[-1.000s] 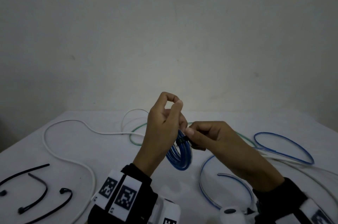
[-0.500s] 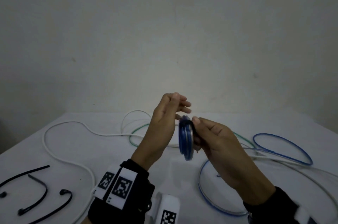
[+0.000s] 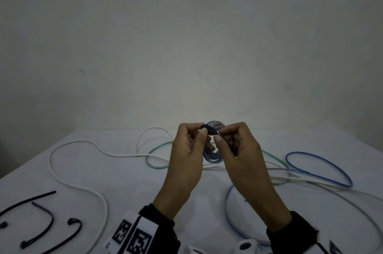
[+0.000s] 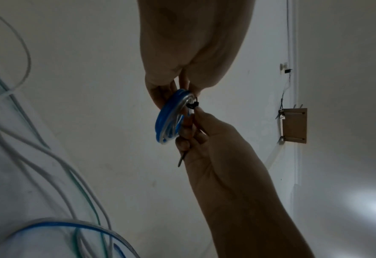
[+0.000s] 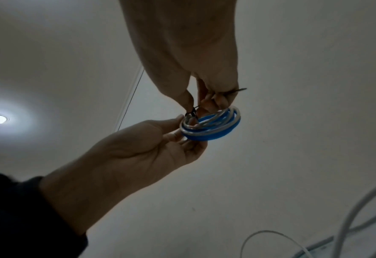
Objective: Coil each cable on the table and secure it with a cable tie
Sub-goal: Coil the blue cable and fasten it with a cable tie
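From the head view, my left hand (image 3: 187, 150) pinches the blue coil (image 3: 213, 157) and my right hand (image 3: 238, 150) pinches the cable tie (image 3: 209, 131) at its top. Left wrist: the tie's tail runs down through my right fingers, I think. Right wrist: the coil hangs just below that pinch, off the table.

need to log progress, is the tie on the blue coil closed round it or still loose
Closed: the black cable tie loops round the blue coil, its tail through the head and running into the right hand. How tight, cannot tell.
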